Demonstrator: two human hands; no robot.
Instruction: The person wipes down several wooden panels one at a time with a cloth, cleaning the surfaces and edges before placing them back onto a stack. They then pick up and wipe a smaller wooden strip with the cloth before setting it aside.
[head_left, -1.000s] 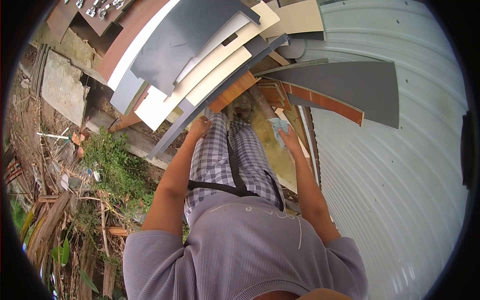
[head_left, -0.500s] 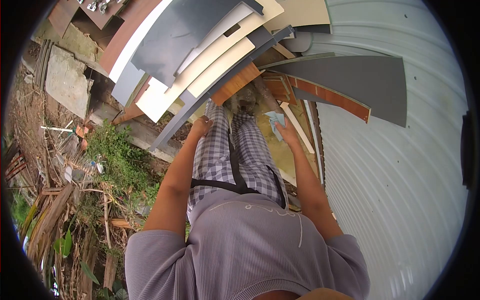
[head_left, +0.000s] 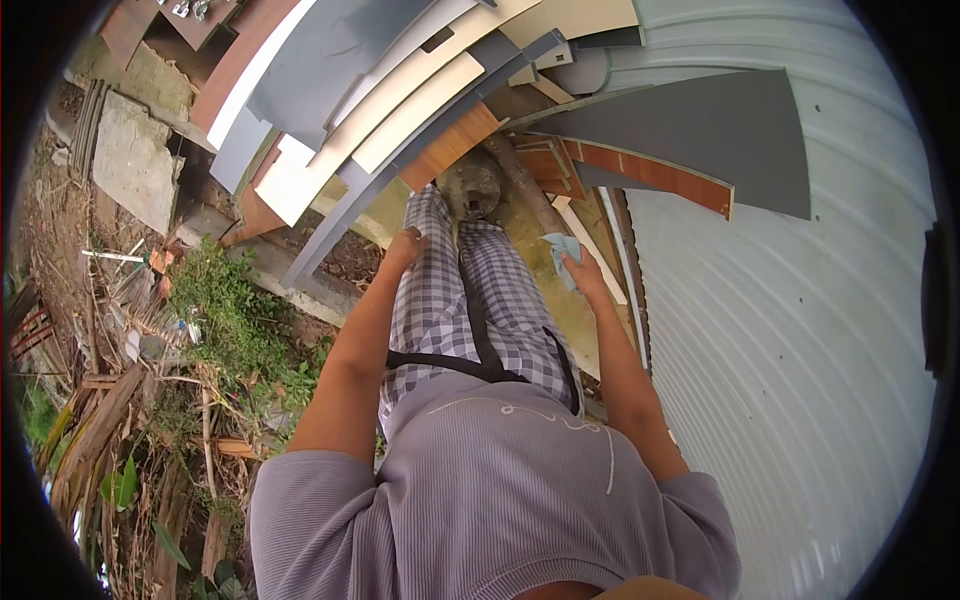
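A crumpled light blue cloth [head_left: 562,262] is held in my right hand [head_left: 586,274], to the right of my checked trousers [head_left: 440,290]. Its fingers close round the lower part of the cloth, and the upper part sticks out past them. My left hand [head_left: 406,247] hangs beside my left leg, its fingers loosely bent and apart, with nothing seen in it. Ahead of both hands lies a stack of boards, among them a cream board [head_left: 420,112], a dark grey panel [head_left: 325,75] and a brown wooden piece [head_left: 448,148].
On the right runs a pale corrugated metal sheet [head_left: 740,350], with a grey board [head_left: 700,135] lying against it. Green plants [head_left: 235,310] and dry branches fill the left side. A broken concrete slab [head_left: 135,160] lies farther left. A round stone-like block [head_left: 470,190] sits near my feet.
The board stack has shifted up and left in view, showing more ground by my feet. My right hand, still holding the cloth, appears slightly farther right and lower. The left hand has hardly moved.
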